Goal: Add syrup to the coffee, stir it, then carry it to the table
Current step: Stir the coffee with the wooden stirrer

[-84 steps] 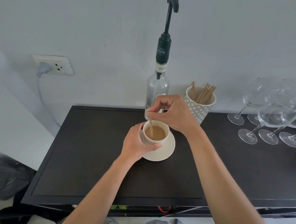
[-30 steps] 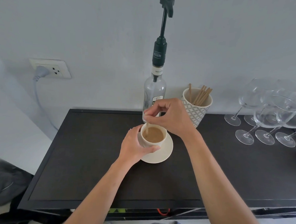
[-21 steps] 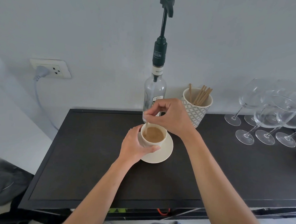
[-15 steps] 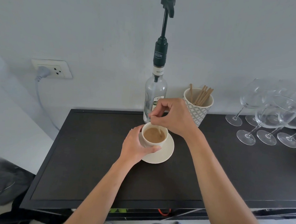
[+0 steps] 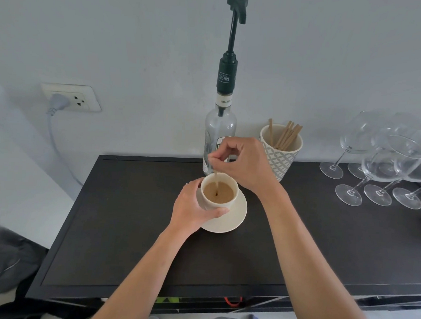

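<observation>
A cream cup (image 5: 229, 201) of light-brown coffee stands on a cream saucer (image 5: 235, 219) on the black counter (image 5: 127, 228). My left hand (image 5: 192, 207) wraps around the cup's left side. My right hand (image 5: 243, 163) hovers over the cup and pinches a thin wooden stir stick (image 5: 215, 181), whose lower end dips into the coffee. Right behind the cup stands the clear syrup bottle (image 5: 219, 133) with a tall dark pump.
A patterned cup of wooden stir sticks (image 5: 282, 151) stands behind my right hand. Several wine glasses (image 5: 384, 168) crowd the counter's right end. On the wall at the left is a socket with a grey plug (image 5: 61, 100). The counter's front edge is near me.
The stir stick has swung around inside the cup, from its left rim to the right and back toward the middle. My left hand has stayed on the cup.
</observation>
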Motion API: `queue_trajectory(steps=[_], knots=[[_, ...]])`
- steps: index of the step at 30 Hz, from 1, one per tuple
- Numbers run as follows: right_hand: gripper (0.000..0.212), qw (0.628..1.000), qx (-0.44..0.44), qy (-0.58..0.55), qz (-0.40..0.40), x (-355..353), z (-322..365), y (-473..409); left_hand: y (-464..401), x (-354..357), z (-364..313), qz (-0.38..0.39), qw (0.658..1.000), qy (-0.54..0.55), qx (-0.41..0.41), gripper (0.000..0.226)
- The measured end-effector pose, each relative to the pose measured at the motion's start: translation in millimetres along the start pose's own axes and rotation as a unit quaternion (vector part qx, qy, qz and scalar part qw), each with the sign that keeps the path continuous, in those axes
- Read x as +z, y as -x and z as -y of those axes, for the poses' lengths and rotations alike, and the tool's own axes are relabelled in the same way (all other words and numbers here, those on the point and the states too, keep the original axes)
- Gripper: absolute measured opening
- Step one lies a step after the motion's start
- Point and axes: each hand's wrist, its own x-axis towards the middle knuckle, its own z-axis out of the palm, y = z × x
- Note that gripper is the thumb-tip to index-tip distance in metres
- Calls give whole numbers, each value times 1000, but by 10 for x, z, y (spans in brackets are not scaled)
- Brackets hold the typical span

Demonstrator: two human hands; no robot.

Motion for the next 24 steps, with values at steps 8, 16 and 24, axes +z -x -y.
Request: queue_trajectory(steps=[8,16,24], knots=[[8,1000,11,-14,17,-14,-12,9,-2,-1,4,1,1000,-1,1,93],[8,999,13,-25,25,-47,9,21,-3,-8,-10,3,1000,-5,4,93],[8,999,15,-27,33,-75,26,31,-2,-5,-1,1,1000,0,4,93]])
